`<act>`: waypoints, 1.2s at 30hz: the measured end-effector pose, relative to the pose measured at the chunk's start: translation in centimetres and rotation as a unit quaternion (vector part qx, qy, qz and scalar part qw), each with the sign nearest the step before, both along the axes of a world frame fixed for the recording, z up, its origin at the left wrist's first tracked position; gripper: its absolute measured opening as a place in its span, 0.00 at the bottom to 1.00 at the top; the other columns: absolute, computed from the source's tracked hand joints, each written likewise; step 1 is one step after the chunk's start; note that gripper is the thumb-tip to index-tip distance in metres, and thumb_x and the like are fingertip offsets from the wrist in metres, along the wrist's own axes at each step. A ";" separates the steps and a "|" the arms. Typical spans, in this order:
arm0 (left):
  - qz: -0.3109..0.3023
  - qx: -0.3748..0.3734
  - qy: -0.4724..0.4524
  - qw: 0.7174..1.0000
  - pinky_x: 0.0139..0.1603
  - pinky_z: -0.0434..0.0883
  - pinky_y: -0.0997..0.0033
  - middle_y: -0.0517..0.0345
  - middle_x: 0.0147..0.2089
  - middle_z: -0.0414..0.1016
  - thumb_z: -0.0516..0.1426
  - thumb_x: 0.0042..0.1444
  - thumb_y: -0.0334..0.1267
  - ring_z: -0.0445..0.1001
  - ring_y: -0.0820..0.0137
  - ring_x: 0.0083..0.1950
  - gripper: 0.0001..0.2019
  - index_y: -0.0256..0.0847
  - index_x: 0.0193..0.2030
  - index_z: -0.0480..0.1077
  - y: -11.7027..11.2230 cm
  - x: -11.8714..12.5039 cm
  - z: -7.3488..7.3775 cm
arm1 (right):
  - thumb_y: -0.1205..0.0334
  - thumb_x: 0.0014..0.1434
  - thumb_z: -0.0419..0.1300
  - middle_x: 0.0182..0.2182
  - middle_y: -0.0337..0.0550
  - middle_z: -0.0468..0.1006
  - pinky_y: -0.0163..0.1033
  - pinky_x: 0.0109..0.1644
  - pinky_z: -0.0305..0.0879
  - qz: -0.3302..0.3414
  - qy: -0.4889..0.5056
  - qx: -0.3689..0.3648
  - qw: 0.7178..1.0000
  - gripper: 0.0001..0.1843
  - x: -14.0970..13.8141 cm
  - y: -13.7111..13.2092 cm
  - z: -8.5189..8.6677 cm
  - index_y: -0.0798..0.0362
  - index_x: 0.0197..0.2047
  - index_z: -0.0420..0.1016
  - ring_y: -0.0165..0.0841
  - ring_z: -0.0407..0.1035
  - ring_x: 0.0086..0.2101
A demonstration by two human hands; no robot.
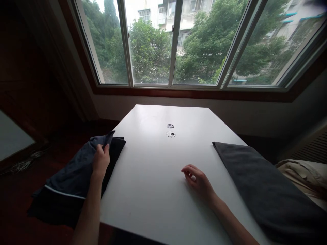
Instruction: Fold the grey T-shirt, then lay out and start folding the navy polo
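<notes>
My left hand (101, 159) is at the table's left edge, its thumb and fingers closed on the raised corner of a dark blue-grey garment (74, 166). That garment has a thin white stripe near its lower end and hangs past the table edge. Beneath it lies black cloth (118, 146), partly covered. Over the white table (153, 194), right of the middle, my right hand (195, 177) holds nothing. Its fingers are loosely bent, with a gap between thumb and fingers. A folded dark grey cloth (258, 180) lies along the table's right side.
Two round inserts, one a cable-hole cover (170, 134), sit in the tabletop toward the far end. A window (168, 86) spans the wall behind. Beige fabric (301, 173) is heaped at the right. Coiled cables (22, 165) lie on the floor at the left.
</notes>
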State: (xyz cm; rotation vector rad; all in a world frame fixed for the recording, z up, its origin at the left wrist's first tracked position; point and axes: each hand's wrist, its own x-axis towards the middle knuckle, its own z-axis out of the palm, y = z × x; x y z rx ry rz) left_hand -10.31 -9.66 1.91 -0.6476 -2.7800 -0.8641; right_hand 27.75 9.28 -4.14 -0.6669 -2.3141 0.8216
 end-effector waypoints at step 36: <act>-0.284 0.000 0.003 0.959 0.50 0.69 0.64 0.50 0.44 0.72 0.49 0.62 0.35 0.73 0.63 0.46 0.12 0.38 0.50 0.67 3.6 2.5 -4.9 | 0.48 0.59 0.52 0.40 0.47 0.73 0.43 0.39 0.65 -0.228 -0.055 0.002 0.972 0.20 0.9 2.1 -1.3 0.52 0.48 0.69 0.36 0.69 0.33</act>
